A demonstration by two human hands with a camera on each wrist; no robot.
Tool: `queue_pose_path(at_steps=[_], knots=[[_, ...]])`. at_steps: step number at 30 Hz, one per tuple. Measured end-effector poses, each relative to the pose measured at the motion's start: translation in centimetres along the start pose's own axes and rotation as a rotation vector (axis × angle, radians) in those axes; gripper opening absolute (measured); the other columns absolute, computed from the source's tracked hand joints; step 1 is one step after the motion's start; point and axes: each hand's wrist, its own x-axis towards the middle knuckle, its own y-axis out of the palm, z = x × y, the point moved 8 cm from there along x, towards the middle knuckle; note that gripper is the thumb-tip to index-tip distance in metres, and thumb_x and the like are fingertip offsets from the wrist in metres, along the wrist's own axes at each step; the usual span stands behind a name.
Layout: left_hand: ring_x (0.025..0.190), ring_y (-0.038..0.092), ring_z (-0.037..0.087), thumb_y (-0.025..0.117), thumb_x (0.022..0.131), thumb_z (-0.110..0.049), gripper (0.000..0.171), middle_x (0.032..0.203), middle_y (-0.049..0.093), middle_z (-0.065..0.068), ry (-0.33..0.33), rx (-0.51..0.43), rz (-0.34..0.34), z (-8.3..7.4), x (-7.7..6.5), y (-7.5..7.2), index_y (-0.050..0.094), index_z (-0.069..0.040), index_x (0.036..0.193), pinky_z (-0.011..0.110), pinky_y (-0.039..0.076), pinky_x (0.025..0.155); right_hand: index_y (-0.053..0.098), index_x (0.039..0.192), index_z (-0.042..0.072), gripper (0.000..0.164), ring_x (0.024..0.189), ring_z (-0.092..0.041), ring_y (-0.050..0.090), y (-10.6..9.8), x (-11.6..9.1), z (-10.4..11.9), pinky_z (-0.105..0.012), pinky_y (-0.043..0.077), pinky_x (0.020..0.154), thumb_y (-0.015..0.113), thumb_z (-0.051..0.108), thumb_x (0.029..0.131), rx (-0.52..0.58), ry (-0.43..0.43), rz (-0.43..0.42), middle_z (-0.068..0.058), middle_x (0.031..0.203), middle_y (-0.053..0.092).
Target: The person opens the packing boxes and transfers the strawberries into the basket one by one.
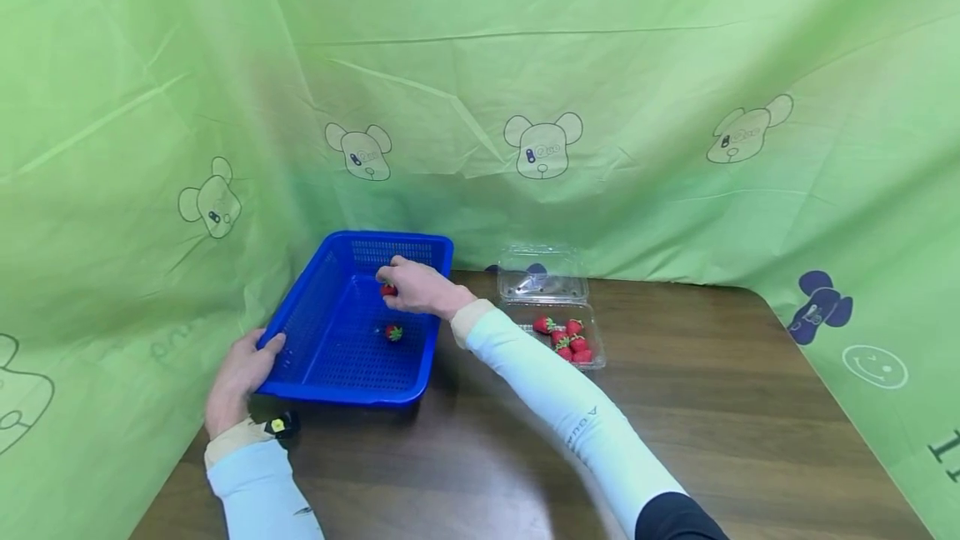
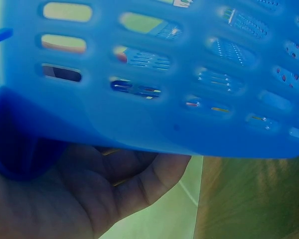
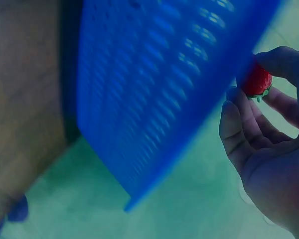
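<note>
A blue plastic basket (image 1: 315, 390) with slotted walls stands at the left of the table, its near side appearing slightly raised. My left hand (image 1: 246, 369) grips its near left corner, thumb over the rim; in the left wrist view the fingers (image 2: 154, 181) curl beneath the basket. Over the basket's right part, my right hand (image 1: 420, 286) pinches a red strawberry (image 3: 258, 82) between thumb and fingers. Another strawberry (image 1: 393, 332), green leaves showing, lies on the basket floor below that hand. Part of the held strawberry is hidden behind the blue rim in the right wrist view.
Right of the basket, a clear plastic clamshell box (image 1: 597, 332) sits with its lid (image 1: 543, 261) raised at the back. Several strawberries (image 1: 561, 340) lie inside. Green printed cloth (image 1: 637, 215) hangs behind and beside the brown wooden table (image 1: 697, 390).
</note>
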Motion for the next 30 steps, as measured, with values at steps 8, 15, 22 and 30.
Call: queue_pose_path(at_steps=[8, 15, 22, 30], knots=[[0.109, 0.053, 0.039, 0.03, 0.101, -0.047, 0.065, 0.126, 0.052, 0.03, 0.011, 0.015, -0.018, -0.1, 0.6, -0.2, 0.037, 0.005, 0.139, 0.048, 0.041, 0.092, 0.063, 0.111, 0.016, 0.025, 0.084, -0.011, 0.056, 3.2, 1.1, 1.0, -0.026, 0.051, 0.072, 0.064, 0.03, 0.09, 0.006, -0.003, 0.087, 0.0, 0.102, 0.06], [0.108, 0.054, 0.038, 0.03, 0.101, -0.047, 0.065, 0.125, 0.053, 0.03, -0.005, 0.001, -0.013, 0.0, 0.9, -0.2, 0.035, 0.005, 0.14, 0.047, 0.041, 0.091, 0.062, 0.092, 0.018, 0.012, 0.076, -0.012, 0.054, 5.5, 1.2, 1.3, -0.025, 0.046, 0.064, 0.068, 0.027, 0.087, -0.009, 0.048, 0.254, 0.004, 0.087, 0.061], [0.109, 0.053, 0.038, 0.029, 0.101, -0.047, 0.065, 0.128, 0.05, 0.031, -0.015, -0.014, -0.004, -0.1, 0.6, -0.2, 0.034, 0.004, 0.141, 0.045, 0.043, 0.089, 0.057, 0.08, 0.021, 0.015, 0.065, -0.011, 0.051, 7.2, 0.4, 0.6, -0.024, 0.04, 0.054, 0.07, 0.023, 0.086, 0.006, 0.174, 0.385, 0.006, 0.074, 0.057], [0.101, 0.058, 0.032, 0.031, 0.101, -0.048, 0.065, 0.121, 0.056, 0.028, -0.004, -0.011, -0.01, -0.2, 0.4, -0.4, 0.037, 0.004, 0.14, 0.033, 0.042, 0.08, 0.056, 0.077, 0.022, 0.018, 0.064, -0.01, 0.051, 7.3, 0.3, 0.6, -0.025, 0.039, 0.053, 0.071, 0.026, 0.085, -0.016, 0.183, 0.381, 0.007, 0.072, 0.056]])
